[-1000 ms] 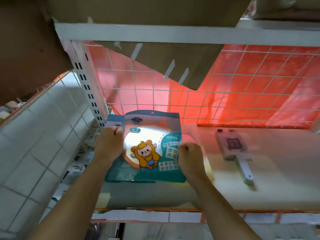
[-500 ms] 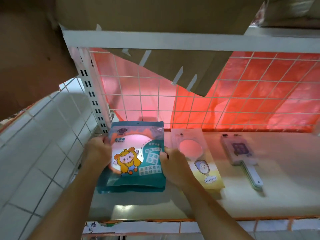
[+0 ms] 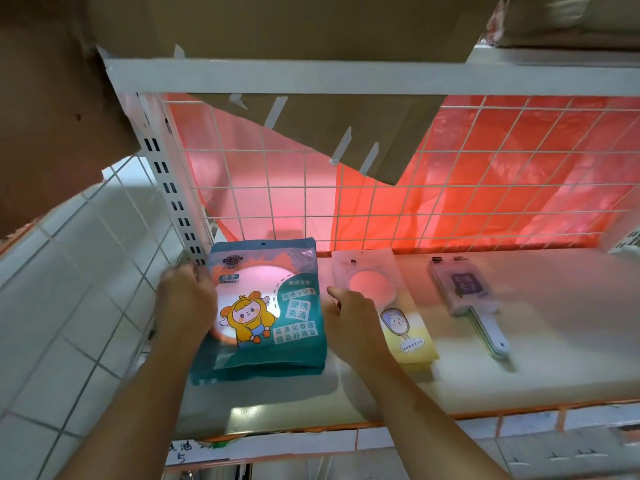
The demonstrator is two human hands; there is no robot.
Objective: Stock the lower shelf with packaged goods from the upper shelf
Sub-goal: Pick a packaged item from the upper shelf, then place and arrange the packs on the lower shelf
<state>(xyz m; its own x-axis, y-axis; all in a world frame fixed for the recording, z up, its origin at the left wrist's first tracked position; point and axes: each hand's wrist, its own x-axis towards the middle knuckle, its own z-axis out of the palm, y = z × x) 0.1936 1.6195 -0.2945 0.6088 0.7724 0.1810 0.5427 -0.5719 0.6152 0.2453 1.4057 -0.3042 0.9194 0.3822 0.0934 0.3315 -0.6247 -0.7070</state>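
The teal mirror package (image 3: 277,306) lies on the lower shelf (image 3: 536,358) at its far left end, top edge toward the wire grid back (image 3: 450,188) and left edge near the slotted white upright (image 3: 173,199). Its face shows a cartoon figure in a yellow hood and a round clear window. A strip of teal shows under its lower edge, and I cannot tell whether that is one thick pack or several.

The left hand (image 3: 185,299) is at the package's 9 o'clock, its fingers (image 3: 198,271) curled round the left edge near the top corner. The right hand (image 3: 353,323) is at the package's 3 o'clock, touching the right edge. Its forefinger is stretched straight toward 11 o'clock, the other fingers lie loosely bent, and it grips nothing that shows.

Just beside the teal package at its 3 o'clock lies a pale pink and yellow pack (image 3: 401,313) with a round window, its lower left part covered by the right hand. Further toward 3 o'clock, and apart from it, lies a flat boxed item with a white handle (image 3: 465,289), the handle pointing to about 5 o'clock.

Behind the grid hangs red plastic sheeting (image 3: 536,161), and a flap of brown cardboard (image 3: 311,126) hangs down from the upper shelf rail (image 3: 346,81) at 12 o'clock. A white tiled wall (image 3: 69,289) fills the 9 o'clock side.
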